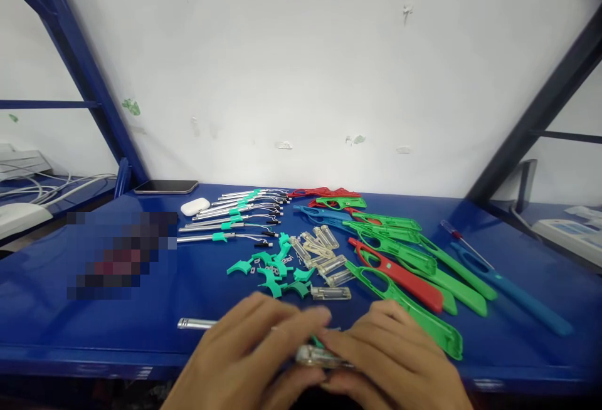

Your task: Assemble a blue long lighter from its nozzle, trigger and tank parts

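Near the table's front edge, my left hand (pixel 244 353) and my right hand (pixel 392 353) are closed together around a clear plastic lighter fuel tank (pixel 311 355). A bit of green shows between my fingers above the tank, mostly covered. From behind my left hand a silver metal tube (pixel 196 323) sticks out to the left; whether it joins the held parts is hidden. Just beyond my hands lie several green trigger pieces (pixel 270 281) with tiny metal bits among them, and several clear fuel tanks (pixel 332 293).
Several metal lighter tubes with wires (pixel 226 236) lie behind. Coloured lighter handle shells (pixel 409 281) spread over the right side, with a screwdriver (pixel 454 231) beyond. A white case (pixel 195 207) and a phone (pixel 166 187) lie back left, near a pixelated patch. Blue posts flank the table (pixel 141 328).
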Action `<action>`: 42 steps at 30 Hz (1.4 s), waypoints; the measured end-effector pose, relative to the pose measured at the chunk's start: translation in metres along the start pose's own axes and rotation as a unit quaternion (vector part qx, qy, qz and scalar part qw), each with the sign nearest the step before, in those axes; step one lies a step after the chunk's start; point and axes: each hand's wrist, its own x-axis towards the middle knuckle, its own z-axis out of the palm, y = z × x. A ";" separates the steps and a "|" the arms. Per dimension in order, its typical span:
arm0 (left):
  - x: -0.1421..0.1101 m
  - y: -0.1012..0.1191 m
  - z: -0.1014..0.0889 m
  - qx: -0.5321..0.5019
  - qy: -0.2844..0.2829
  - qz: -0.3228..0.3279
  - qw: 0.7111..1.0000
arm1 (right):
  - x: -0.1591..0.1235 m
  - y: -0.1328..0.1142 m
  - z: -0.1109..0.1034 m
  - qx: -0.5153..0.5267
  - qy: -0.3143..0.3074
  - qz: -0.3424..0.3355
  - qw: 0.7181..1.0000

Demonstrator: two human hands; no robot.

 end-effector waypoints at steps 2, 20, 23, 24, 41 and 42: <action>0.002 -0.017 -0.003 0.022 0.006 -0.041 0.999 | -0.005 0.005 0.000 0.010 0.031 0.025 0.999; 0.009 -0.097 0.007 0.133 -0.149 -0.123 0.972 | -0.018 0.028 0.005 0.034 0.081 0.091 0.992; 0.009 -0.096 0.007 0.134 -0.154 -0.115 0.972 | -0.018 0.027 0.005 0.035 0.079 0.090 0.992; 0.010 -0.096 0.006 0.134 -0.156 -0.113 0.972 | -0.018 0.027 0.005 0.035 0.080 0.087 0.992; 0.024 -0.024 -0.003 -0.167 0.009 -0.261 0.951 | -0.019 0.026 0.004 0.044 0.076 0.068 0.994; 0.024 -0.013 0.002 -0.209 -0.003 -0.274 0.939 | -0.020 0.026 0.003 0.046 0.067 0.060 0.995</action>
